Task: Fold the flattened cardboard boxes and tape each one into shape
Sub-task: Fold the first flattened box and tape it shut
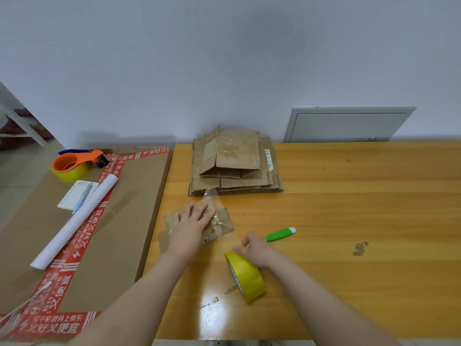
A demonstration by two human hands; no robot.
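As left grip presses box, right grip pinches tape roll, on edge

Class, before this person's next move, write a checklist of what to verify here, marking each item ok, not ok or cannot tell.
1. Left hand presses the small box down: ok.
2. Right hand grips the yellow tape roll: ok.
3. Clear tape on the box joined to the roll: cannot tell.
4. Green cutter lies close beside the right hand: ok.
5. Stack of flattened boxes sits apart behind it: ok.
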